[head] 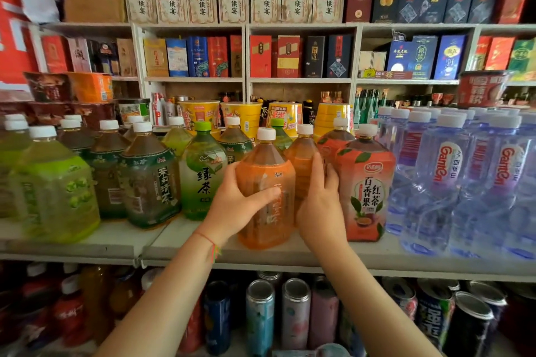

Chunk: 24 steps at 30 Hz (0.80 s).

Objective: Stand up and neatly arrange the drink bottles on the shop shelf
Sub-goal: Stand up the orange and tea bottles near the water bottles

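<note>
Progress looks partial: every bottle in view stands upright on the shelf. The orange tea bottle sits at the front edge, left hand gripping its side, right hand flat-fingered beside it; bottles left of it look unevenly aligned, needing straightening.

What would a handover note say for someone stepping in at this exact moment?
Left hand: grips the front orange tea bottle, thumb across its label.
Right hand: fingers straight, pressed on that bottle's right side, beside the passion-fruit tea bottle.
Shelf: every bottle in view stands upright.
Left: the orange bottle sits nearer the shelf edge than its neighbours; line it up.
</note>
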Each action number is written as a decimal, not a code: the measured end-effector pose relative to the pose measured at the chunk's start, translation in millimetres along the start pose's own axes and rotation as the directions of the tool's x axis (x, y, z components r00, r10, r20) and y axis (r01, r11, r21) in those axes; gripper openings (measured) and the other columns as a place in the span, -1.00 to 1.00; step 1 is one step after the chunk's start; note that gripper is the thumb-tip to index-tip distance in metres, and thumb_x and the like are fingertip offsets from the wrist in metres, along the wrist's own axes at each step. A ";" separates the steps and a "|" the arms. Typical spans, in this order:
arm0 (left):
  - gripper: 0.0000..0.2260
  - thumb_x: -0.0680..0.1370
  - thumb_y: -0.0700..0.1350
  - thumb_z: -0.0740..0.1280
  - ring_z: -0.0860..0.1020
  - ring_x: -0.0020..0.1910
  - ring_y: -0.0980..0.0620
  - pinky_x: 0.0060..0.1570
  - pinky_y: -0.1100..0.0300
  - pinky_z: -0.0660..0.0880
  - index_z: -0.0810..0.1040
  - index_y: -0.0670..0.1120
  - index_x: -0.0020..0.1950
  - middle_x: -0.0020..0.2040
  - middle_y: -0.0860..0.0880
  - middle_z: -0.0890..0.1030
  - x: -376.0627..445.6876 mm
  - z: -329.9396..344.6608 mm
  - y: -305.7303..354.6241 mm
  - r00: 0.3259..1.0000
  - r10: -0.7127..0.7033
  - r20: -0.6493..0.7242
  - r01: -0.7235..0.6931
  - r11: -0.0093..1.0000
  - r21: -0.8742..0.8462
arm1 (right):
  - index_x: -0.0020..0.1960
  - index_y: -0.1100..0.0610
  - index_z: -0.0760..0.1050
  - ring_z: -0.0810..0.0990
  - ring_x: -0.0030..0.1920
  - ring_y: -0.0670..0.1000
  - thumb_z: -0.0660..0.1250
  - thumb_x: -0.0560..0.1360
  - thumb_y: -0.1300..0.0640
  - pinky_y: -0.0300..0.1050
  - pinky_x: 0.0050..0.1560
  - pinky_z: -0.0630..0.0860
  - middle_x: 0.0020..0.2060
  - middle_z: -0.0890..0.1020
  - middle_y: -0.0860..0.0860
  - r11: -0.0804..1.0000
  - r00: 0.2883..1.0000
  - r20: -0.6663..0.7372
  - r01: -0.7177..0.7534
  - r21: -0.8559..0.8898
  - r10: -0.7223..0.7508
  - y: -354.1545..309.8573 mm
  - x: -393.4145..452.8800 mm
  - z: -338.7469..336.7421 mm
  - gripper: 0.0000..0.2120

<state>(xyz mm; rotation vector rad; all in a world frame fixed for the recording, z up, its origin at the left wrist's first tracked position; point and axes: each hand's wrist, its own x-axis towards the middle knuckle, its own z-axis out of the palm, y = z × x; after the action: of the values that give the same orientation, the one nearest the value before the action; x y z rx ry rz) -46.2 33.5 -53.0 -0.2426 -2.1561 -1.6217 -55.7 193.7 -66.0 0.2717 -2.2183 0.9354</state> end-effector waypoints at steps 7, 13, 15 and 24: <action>-0.26 0.30 0.05 0.54 0.63 0.15 0.02 -0.01 0.16 0.60 0.34 0.07 0.44 0.18 -0.01 0.63 -7.9 6.3 5.2 0.990 -0.050 0.134 0.093 0.936 -0.339 | 0.54 0.14 0.19 0.29 0.44 0.05 0.18 0.61 0.02 -0.04 0.40 0.34 0.44 0.31 0.11 0.979 0.983 -0.114 0.158 0.130 -0.144 -25.3 -11.5 -4.1 -0.47; -0.38 0.46 -0.01 0.44 0.62 0.19 0.00 0.03 0.14 0.59 0.31 0.17 0.49 0.22 0.01 0.64 -8.2 22.6 3.6 0.955 -0.009 0.297 0.143 0.888 -0.436 | 0.53 0.16 0.18 0.29 0.45 0.07 0.14 0.53 -0.21 0.14 0.40 0.36 0.43 0.34 0.11 0.978 0.981 -0.149 0.148 0.147 -0.126 -22.6 -12.5 -3.6 -0.31; -0.33 0.50 0.13 0.39 0.54 0.29 0.05 0.14 0.15 0.55 0.16 0.27 0.55 0.33 0.05 0.56 -7.7 29.2 3.0 0.935 0.005 0.355 0.130 0.926 -0.354 | 0.51 0.24 0.22 0.30 0.46 0.14 0.19 0.52 -0.16 0.18 0.41 0.33 0.42 0.37 0.18 0.985 0.963 -0.223 0.166 0.057 -0.149 -19.7 -10.3 -1.8 -0.31; -0.75 0.71 0.01 0.14 0.47 0.29 0.17 0.27 0.35 0.40 0.41 0.24 0.36 0.34 0.16 0.50 -8.6 23.2 -3.1 0.866 0.025 0.500 -0.184 0.945 0.271 | 0.39 0.30 0.41 0.25 0.50 0.28 0.33 0.46 0.20 0.25 0.53 0.08 0.44 0.36 0.29 0.912 0.863 -0.331 0.296 -0.284 -0.382 -9.5 -12.2 3.2 -0.49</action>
<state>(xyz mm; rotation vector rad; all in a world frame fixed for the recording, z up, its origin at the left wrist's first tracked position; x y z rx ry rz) -45.1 55.5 -64.7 -0.7312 -2.6805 -1.2200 -44.3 183.7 -70.7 0.3341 -1.8142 0.4868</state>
